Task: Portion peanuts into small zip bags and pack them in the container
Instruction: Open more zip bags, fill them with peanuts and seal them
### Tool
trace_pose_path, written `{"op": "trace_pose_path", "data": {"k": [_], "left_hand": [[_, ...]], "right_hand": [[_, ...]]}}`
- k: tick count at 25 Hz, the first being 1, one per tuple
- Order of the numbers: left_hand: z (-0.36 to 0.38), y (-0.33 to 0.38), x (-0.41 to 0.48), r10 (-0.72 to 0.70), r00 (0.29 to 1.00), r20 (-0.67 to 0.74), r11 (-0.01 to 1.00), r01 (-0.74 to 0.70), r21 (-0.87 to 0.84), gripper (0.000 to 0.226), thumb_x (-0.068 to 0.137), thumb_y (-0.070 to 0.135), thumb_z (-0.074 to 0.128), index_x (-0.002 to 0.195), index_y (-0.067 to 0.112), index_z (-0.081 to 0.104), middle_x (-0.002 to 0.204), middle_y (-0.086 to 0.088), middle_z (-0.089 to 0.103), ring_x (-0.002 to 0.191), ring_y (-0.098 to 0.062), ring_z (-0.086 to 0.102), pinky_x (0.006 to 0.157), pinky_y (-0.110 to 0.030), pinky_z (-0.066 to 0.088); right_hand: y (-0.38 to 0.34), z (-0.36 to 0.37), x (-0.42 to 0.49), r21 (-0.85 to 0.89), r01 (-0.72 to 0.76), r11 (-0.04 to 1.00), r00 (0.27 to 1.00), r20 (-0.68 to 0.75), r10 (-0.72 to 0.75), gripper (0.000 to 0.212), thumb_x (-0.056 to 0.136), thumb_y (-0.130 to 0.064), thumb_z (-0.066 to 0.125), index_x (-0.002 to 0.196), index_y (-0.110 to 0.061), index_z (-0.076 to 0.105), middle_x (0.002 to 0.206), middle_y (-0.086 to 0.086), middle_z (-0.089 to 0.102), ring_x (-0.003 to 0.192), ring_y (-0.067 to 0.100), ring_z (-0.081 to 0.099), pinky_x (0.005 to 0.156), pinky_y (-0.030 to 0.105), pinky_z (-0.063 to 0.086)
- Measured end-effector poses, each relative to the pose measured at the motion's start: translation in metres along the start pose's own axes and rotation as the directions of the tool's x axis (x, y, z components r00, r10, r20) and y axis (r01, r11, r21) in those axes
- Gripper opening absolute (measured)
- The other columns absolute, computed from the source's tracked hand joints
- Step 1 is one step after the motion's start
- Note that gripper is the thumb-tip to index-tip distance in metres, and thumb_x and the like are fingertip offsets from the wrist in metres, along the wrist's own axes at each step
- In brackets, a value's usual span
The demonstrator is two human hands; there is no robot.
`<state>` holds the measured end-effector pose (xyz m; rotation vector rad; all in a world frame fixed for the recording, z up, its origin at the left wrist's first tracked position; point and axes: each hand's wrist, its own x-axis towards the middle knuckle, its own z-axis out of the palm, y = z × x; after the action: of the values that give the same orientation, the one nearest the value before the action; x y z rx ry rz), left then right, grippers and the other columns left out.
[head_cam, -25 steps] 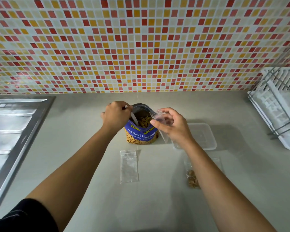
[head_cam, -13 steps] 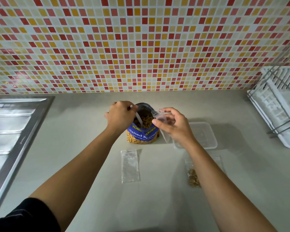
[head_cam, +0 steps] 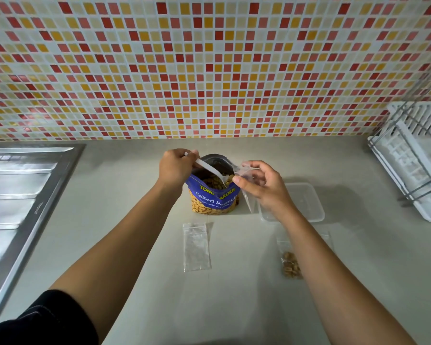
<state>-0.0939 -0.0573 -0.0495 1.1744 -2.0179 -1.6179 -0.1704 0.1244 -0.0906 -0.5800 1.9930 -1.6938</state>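
Peanuts [head_cam: 229, 179] sit in the spoon [head_cam: 205, 166] my left hand [head_cam: 176, 168] grips over the open peanut bag [head_cam: 214, 199]. My right hand [head_cam: 264, 189] pinches the zip bag [head_cam: 246, 170] open at the peanut bag's right rim; I'd tip slowly, spoon inside.

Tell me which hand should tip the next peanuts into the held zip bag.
Left. The left hand grips the spoon, its loaded bowl right beside the zip bag mouth; the right hand is occupied holding that bag.
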Motion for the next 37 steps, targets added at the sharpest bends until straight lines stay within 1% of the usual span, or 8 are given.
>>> {"op": "trace_pose_path", "data": {"k": [9,17,22,25,29,33,35,37], "left_hand": [[-0.028,-0.007,0.009,-0.083,0.996,-0.04,0.986,0.076,-0.151,0.027,0.096,0.028,0.048,0.103,0.006,0.063,0.091,-0.005,0.066,0.101,-0.017,0.051,0.088,-0.033,0.029],[-0.046,-0.002,0.016,-0.114,0.991,-0.064,0.965,0.095,-0.243,0.022,0.095,0.028,0.049,0.101,0.01,0.06,0.085,0.0,0.063,0.095,-0.013,0.052,0.094,-0.035,0.027],[-0.053,0.011,0.019,-0.08,0.992,-0.096,0.96,0.051,-0.276,0.027,0.094,0.023,0.052,0.115,0.007,0.058,0.115,-0.007,0.061,0.079,-0.008,0.055,0.074,-0.024,0.033],[-0.054,0.02,0.014,-0.044,0.996,-0.083,0.972,0.023,-0.235,0.016,0.093,0.024,0.053,0.094,0.011,0.063,0.113,-0.008,0.063,0.087,-0.01,0.057,0.081,-0.023,0.034],[-0.048,0.038,0.002,0.211,0.976,-0.062,0.976,-0.214,-0.045,0.024,0.094,0.025,0.051,0.082,0.011,0.066,0.093,0.0,0.065,0.087,-0.009,0.057,0.075,-0.018,0.038],[-0.044,0.054,-0.024,0.676,0.733,0.075,0.665,-0.651,0.366,0.029,0.091,0.037,0.051,0.09,0.015,0.07,0.08,0.012,0.06,0.085,-0.015,0.054,0.072,-0.038,0.045],[-0.049,0.061,-0.032,0.76,0.641,0.108,0.535,-0.711,0.457,0.03,0.088,0.04,0.051,0.091,0.018,0.071,0.079,0.014,0.054,0.095,-0.018,0.051,0.077,-0.049,0.044],[-0.057,0.068,-0.033,0.792,0.61,0.004,0.545,-0.711,0.445,0.03,0.089,0.038,0.052,0.09,0.015,0.071,0.078,0.01,0.056,0.09,-0.014,0.05,0.075,-0.043,0.044]], "right_hand": [[-0.013,-0.003,0.002,-0.267,0.122,0.956,0.984,-0.097,-0.152,0.05,0.066,-0.035,0.082,0.109,-0.026,0.058,0.102,-0.018,0.059,0.088,0.0,0.056,0.064,0.005,0.045],[-0.02,0.007,0.01,-0.517,0.163,0.84,0.973,-0.055,-0.223,0.054,0.062,-0.044,0.082,0.107,-0.026,0.058,0.104,-0.011,0.064,0.087,0.009,0.059,0.071,0.026,0.051],[-0.018,0.018,0.013,-0.566,0.185,0.803,0.964,-0.054,-0.259,0.053,0.06,-0.044,0.082,0.105,-0.027,0.059,0.099,-0.012,0.064,0.088,0.011,0.059,0.073,0.029,0.05],[-0.021,0.028,0.014,-0.564,0.213,0.798,0.959,-0.037,-0.282,0.051,0.061,-0.045,0.081,0.104,-0.027,0.06,0.096,-0.016,0.063,0.088,0.008,0.058,0.078,0.031,0.049],[-0.022,0.038,0.016,-0.427,0.182,0.886,0.968,-0.081,-0.238,0.048,0.058,-0.044,0.082,0.099,-0.031,0.06,0.093,-0.019,0.064,0.087,0.003,0.06,0.082,0.029,0.05],[-0.025,0.043,0.015,-0.219,0.179,0.959,0.97,-0.122,-0.209,0.044,0.062,-0.031,0.085,0.095,-0.033,0.057,0.09,-0.02,0.063,0.084,-0.008,0.057,0.074,0.01,0.045],[-0.029,0.044,0.014,-0.168,0.167,0.972,0.974,-0.124,-0.188,0.043,0.064,-0.028,0.084,0.097,-0.033,0.057,0.09,-0.022,0.062,0.081,-0.014,0.055,0.067,0.004,0.043],[-0.029,0.045,0.013,-0.131,0.155,0.979,0.976,-0.13,-0.172,0.043,0.065,-0.028,0.083,0.098,-0.032,0.057,0.092,-0.021,0.062,0.079,-0.015,0.056,0.065,0.003,0.044]]}}
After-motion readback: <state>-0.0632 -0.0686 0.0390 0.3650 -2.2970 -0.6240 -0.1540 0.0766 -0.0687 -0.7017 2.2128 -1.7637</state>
